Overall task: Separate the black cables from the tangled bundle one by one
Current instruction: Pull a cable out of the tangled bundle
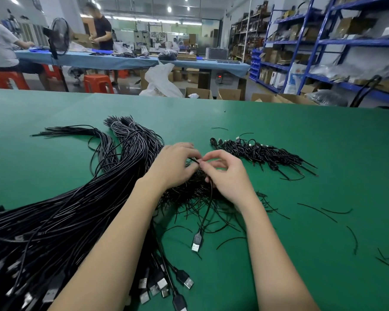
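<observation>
Now both hands are picking one cable out: the left hand (174,163) and right hand (225,173) are pinching a thin black cable (194,160) above the tangled bundle (189,191). Next, it probably needs pulling toward 3 o'clock, gently.

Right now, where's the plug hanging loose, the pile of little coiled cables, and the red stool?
USB plug (196,241): head view, on its black housing.
Pile of coiled cables (259,154): head view, on the pile's middle.
Red stool (98,83): head view, on its seat and legs.

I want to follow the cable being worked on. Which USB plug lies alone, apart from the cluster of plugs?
The USB plug lying on the green mat between the forearms; its cable runs up toward the right hand. The other plugs crowd together lower left.
</observation>
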Demonstrator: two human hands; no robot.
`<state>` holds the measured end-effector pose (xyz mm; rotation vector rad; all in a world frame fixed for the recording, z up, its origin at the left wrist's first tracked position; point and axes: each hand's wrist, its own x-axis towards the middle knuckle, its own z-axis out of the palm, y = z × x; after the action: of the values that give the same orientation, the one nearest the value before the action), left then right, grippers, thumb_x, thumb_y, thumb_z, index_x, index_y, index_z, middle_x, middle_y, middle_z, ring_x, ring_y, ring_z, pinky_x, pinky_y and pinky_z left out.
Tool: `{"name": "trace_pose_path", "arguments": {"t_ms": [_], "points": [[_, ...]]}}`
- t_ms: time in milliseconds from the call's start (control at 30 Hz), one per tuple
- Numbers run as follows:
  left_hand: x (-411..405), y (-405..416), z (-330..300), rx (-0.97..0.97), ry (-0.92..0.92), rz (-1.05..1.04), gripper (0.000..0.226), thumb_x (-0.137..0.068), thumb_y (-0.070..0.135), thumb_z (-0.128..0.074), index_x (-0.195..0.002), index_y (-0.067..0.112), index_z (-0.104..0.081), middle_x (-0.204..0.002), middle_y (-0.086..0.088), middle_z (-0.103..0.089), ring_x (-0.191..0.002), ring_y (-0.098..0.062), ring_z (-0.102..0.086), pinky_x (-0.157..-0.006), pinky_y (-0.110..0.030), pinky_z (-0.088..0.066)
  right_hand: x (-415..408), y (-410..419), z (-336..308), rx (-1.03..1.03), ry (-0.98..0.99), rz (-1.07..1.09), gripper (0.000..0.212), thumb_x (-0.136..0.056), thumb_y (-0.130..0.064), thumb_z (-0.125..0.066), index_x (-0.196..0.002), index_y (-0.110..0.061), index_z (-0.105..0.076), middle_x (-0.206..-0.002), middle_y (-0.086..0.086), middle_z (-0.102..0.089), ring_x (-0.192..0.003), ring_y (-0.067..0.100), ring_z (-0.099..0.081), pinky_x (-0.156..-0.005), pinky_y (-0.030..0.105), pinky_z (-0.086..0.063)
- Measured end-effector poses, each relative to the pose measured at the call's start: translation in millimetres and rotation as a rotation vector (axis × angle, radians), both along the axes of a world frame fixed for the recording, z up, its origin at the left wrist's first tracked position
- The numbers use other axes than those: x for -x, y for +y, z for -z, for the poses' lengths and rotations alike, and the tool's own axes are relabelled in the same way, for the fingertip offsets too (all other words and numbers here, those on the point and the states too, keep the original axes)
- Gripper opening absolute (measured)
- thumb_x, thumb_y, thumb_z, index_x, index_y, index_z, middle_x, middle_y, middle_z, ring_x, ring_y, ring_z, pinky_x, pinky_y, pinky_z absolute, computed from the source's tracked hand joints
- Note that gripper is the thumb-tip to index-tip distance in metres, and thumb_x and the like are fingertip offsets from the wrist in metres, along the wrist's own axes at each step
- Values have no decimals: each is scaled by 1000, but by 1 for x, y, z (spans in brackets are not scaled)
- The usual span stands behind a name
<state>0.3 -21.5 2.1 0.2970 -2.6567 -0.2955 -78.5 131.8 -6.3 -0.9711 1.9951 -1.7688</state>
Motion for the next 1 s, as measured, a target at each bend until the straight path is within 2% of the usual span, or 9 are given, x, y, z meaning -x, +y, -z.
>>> {"name": "trace_pose_path", "arguments": {"t_ms": [133, 200, 267, 433, 600, 667, 767, 833, 1000], "points": [[4, 2, 6, -2, -29, -35, 34, -104, 40, -45, -75, 23, -53, -63, 7, -51, -76, -29, -55, -66, -33, -30, 9, 19, -8, -179, -295, -259, 28, -89, -5, -73, -111, -13, -58, -83, 4, -77, -60, 9, -61, -57, 20, -52], [4, 0, 5, -55, -28, -104, 43, -105, 43, -42, -66, 24, -40, -59, 8, -46, -70, -26, -50, -62, -33, -31, 14, 29, -9, -254, -307, -351, 20, -93, -7, -70, -109, -13, -59, -80, 5, -76, -61, 10, -60, -59, 20, -50], [1, -3, -1, -64, -63, -100, 42, -103, 45, -45, -67, 23, -45, -62, 7, -52, -69, -24, -51, -62, -33, -38, 21, 39, -9, -265, -280, -278, 9, -97, -16, -69, -105, -14, -66, -72, 0, -71, -58, 9, -58, -60, 19, -48], [1, 14, -18, -235, -318, 188, 24, -95, 48, -60, -91, 25, -68, -81, 9, -72, -76, -11, -64, -73, -26, -51, 36, 44, -10, -205, 182, 11, 1, -87, -34, -79, -88, -35, -79, -81, -13, -74, -72, 1, -60, -71, 19, -47], [14, 31, -13, -374, -301, 148, 38, -104, 39, -47, -82, 18, -70, -63, 7, -72, -45, -10, -58, -54, -17, -45, 33, 33, -14, -88, 591, 297, 16, -86, -27, -76, -98, -38, -73, -100, -20, -69, -106, 3, -57, -90, 14, -38], [15, 33, -8, -477, -233, 59, 46, -106, 40, -42, -81, 16, -73, -54, 2, -68, -39, -13, -56, -50, -15, -42, 32, 32, -11, -41, 609, 437, 22, -89, -22, -72, -106, -36, -69, -109, -18, -64, -113, 5, -52, -94, 16, -34], [19, 39, -8, -862, -51, -10, 50, -108, 37, -34, -90, 8, -71, -63, -7, -73, -49, -18, -66, -47, -15, -42, 30, 27, -1, 18, 311, 467, 24, -95, -13, -61, -114, -28, -62, -114, -13, -62, -112, 7, -56, -103, 27, -41], [22, 42, -12, -1070, 63, -13, 49, -109, 33, -33, -93, 3, -68, -69, -9, -75, -56, -19, -70, -47, -19, -44, 28, 23, 6, -94, 169, 365, 25, -97, -10, -55, -115, -26, -60, -114, -12, -63, -111, 7, -58, -107, 33, -45], [18, 45, -27, -1314, 299, 54, 49, -108, 35, -39, -93, 4, -73, -56, -5, -65, -51, -18, -63, -47, -19, -43, 8, -2, 13, -271, 190, 47, 26, -96, -40, -66, -121, -34, -65, -114, -15, -59, -110, 8, -52, -96, 28, -39]]}}
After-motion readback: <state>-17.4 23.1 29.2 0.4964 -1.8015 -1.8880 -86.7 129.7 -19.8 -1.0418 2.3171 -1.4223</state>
